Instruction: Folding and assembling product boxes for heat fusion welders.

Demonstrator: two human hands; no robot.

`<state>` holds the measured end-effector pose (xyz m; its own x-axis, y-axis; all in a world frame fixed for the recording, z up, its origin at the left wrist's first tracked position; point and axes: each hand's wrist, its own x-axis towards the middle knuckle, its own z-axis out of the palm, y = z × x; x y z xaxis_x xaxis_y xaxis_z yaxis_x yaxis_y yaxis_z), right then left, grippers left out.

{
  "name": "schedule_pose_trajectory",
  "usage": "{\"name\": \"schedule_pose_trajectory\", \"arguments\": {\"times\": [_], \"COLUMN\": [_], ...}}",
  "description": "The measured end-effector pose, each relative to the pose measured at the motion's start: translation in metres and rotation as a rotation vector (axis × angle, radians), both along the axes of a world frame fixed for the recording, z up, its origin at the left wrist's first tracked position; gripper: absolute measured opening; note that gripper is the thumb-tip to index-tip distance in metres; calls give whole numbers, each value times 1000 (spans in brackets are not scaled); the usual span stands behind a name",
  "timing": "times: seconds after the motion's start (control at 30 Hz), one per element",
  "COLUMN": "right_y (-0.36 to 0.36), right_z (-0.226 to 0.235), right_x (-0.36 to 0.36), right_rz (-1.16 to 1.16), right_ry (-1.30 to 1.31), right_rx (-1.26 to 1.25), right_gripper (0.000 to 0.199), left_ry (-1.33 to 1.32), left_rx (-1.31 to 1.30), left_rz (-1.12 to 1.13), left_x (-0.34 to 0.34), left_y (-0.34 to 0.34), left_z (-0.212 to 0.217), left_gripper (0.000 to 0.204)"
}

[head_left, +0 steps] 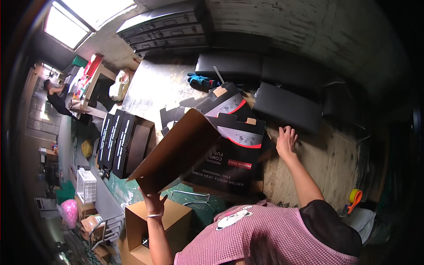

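Note:
My left hand (pixel 153 205) grips the lower edge of a brown cardboard panel (pixel 174 152), which is tilted up off the table. Its thumb shows, while the other fingers are partly hidden by the board. Beside the panel lie flattened black printed cartons (pixel 229 161) with a grey and red band and cut-out flaps. Over the bare wood right of these cartons is my right hand (pixel 287 140), fingers apart and slightly bent, holding nothing. Just beyond it sits a black case (pixel 289 106); whether the fingertips touch it I cannot tell.
Black boxes (pixel 121 143) stand in a row at the left. An open brown carton (pixel 154 225) is below my left arm. Blue gloves (pixel 201 81) lie at the back near more black cases (pixel 229 65). A tape dispenser (pixel 354 198) is at right. Another person (pixel 57 97) works far left.

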<state>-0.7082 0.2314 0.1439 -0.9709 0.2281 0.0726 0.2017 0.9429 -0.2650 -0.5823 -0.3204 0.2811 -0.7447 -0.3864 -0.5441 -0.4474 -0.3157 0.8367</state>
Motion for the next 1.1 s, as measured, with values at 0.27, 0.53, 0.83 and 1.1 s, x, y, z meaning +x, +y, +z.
{"name": "schedule_pose_trajectory", "arguments": {"times": [0.27, 0.53, 0.83, 1.1], "right_y": [55, -13, -197, -251], "right_z": [145, 372, 379, 245], "right_x": [-63, 35, -14, -71], "right_rz": [-36, 321, 873, 1235], "right_ry": [233, 617, 898, 687], "right_rx": [-113, -581, -430, -81], "right_gripper": [28, 20, 15, 19], "left_ry": [110, 92, 228, 340], "left_rx": [-529, -1074, -1552, -735], "left_rz": [110, -131, -556, -240], "left_x": [31, -8, -36, -57], "left_y": [2, 34, 39, 23], "left_z": [-13, 25, -14, -1], "left_gripper": [68, 30, 28, 29]}}
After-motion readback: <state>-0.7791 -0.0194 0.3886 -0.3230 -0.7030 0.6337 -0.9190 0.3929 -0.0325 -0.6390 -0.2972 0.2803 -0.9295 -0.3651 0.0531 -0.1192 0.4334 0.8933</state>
